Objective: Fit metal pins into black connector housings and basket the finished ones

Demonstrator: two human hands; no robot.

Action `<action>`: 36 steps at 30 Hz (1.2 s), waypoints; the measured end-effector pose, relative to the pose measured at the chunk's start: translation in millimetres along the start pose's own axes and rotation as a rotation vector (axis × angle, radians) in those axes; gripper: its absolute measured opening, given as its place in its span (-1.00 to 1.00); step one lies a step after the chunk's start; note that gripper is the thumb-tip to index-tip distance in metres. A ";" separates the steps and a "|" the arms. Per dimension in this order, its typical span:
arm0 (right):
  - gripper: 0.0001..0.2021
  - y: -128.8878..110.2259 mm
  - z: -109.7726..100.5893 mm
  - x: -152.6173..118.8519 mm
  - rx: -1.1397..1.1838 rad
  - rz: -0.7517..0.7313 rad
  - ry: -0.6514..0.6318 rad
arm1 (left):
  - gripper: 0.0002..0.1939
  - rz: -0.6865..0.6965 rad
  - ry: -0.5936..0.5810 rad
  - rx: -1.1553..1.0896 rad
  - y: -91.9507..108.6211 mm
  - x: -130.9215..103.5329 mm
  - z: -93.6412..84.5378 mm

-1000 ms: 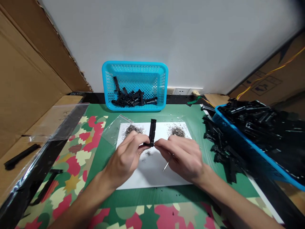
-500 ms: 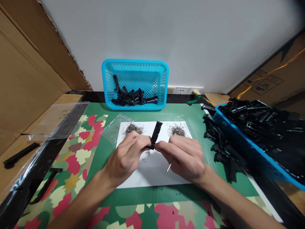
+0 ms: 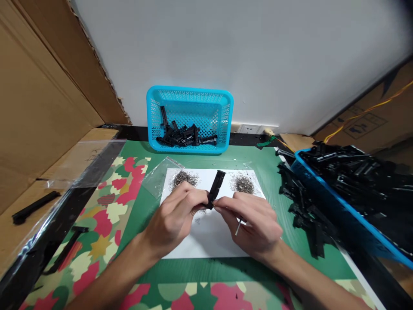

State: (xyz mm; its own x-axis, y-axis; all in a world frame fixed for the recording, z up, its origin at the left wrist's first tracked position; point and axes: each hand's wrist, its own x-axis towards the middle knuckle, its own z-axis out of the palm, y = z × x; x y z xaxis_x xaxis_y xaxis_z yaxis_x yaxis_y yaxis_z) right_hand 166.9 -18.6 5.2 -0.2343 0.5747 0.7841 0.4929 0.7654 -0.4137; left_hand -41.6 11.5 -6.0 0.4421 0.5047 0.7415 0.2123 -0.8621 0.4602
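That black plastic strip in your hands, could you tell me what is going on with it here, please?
A person holds the slim black plastic strip by its lower end, pinched by the left hand and met by the right hand, which also carries a thin metal pin. They work above a white paper sheet bearing two small heaps of tiny metal parts. A turquoise plastic basket behind holds similar black pieces.

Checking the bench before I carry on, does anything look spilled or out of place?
Yes. Black plastic parts have spilled over the rim of the heaped blue bin on the right onto the green mat. One black piece lies apart on the cardboard at far left.
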 end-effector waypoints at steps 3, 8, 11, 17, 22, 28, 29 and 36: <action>-0.82 -1.1 -1.9 2.2 0.013 -0.009 0.001 | -0.64 -0.040 0.034 -0.071 3.3 -1.1 1.3; -0.84 1.8 -11.8 10.5 -0.024 -0.070 -0.051 | -0.77 -0.278 0.047 -0.182 10.0 -2.0 5.2; -0.88 6.1 -20.2 15.8 -0.058 -0.083 -0.084 | -0.84 -0.431 0.033 -0.288 13.0 -1.4 7.5; -0.87 19.8 -31.0 16.3 -0.041 -0.107 -0.163 | -0.94 -0.557 -0.046 -0.539 16.6 4.4 9.3; -0.75 28.9 -33.9 7.3 -0.094 -0.105 -0.191 | -0.87 -0.433 -0.076 -0.237 13.3 4.4 8.1; -0.80 39.0 -33.4 3.1 -0.153 -0.123 -0.312 | -0.86 -0.129 -0.104 0.226 8.6 4.8 6.4; -0.82 40.2 -33.6 3.8 -0.136 -0.109 -0.338 | -0.87 -0.116 -0.110 0.264 8.2 4.8 6.7; -0.78 43.6 -39.2 11.8 0.003 0.170 -0.493 | -0.90 -0.012 -0.157 0.405 4.9 1.7 10.0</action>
State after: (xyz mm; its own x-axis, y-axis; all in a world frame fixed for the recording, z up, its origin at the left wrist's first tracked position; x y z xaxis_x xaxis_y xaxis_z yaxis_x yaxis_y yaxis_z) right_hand 218.6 10.2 14.5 -0.5179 0.7587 0.3950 0.5561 0.6496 -0.5184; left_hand -31.1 7.7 -7.3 0.5580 0.5288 0.6396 0.5293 -0.8204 0.2165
